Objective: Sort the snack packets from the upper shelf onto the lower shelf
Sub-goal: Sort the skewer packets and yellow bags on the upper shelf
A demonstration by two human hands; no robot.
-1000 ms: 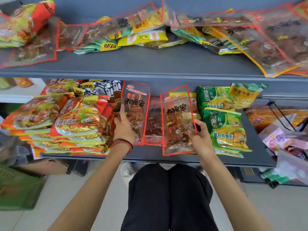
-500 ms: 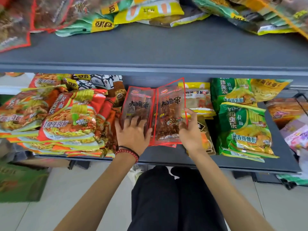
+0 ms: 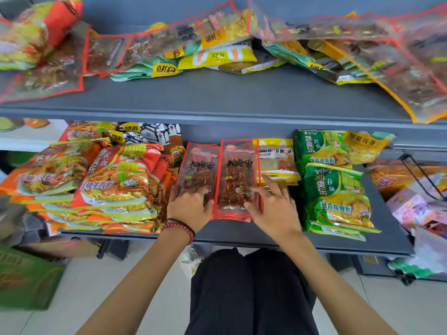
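Two red-edged clear skewer snack packets lie flat side by side in the middle of the lower shelf (image 3: 242, 240). My left hand (image 3: 189, 207) rests with spread fingers on the lower part of the left packet (image 3: 200, 165). My right hand (image 3: 271, 209) presses straight fingers on the lower right of the right packet (image 3: 238, 172). The upper shelf (image 3: 217, 97) carries several mixed packets along its back: red-edged clear packets (image 3: 108, 54), yellow packets (image 3: 217, 56) and green ones.
On the lower shelf, red noodle packets (image 3: 116, 180) are stacked at the left, yellow packets (image 3: 275, 155) sit behind my right hand, and green noodle packets (image 3: 336, 194) lie to the right. A green box (image 3: 26, 279) stands on the floor at the left. Loose bags lie at the right.
The right packet, held tilted up by my right hand a second ago, now lies flat beside the left one. My right hand went from gripping its edge to pressing on it.
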